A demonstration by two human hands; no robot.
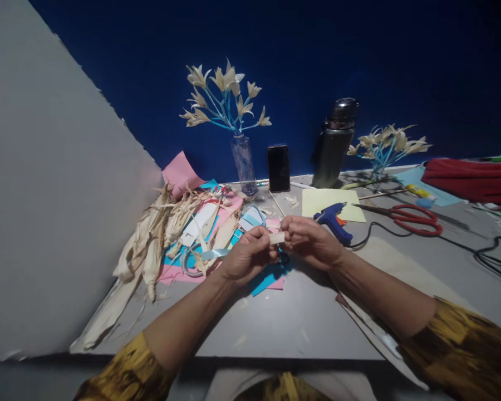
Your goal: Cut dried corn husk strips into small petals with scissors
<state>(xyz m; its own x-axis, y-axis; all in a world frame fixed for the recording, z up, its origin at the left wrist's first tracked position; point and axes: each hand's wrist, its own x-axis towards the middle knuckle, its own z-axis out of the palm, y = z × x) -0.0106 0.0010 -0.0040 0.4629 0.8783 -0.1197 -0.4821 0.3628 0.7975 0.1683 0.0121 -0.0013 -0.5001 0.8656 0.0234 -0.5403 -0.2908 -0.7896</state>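
A small pale strip of corn husk [276, 238] spans the gap between my two hands, above the grey table. My left hand [249, 255] pinches its left end between thumb and fingers. At the other end, the curled fingers of my right hand [311, 240] close on the strip. A thin stick [276, 201] rises behind my right fingertips; whether they grip it, I cannot tell. Beneath both hands lie blue paper [267, 278] and pink paper [278, 284]. Just right of my right hand rests a blue glue gun [336, 223].
Dried corn husks [152, 250] heap at left beside the wall. Behind stand a glass vase [242, 161] with husk flowers [225, 81], a phone [278, 168] and a thermos [336, 145]. Red-handled scissors [417, 219] and a black cord [463, 246] lie at right.
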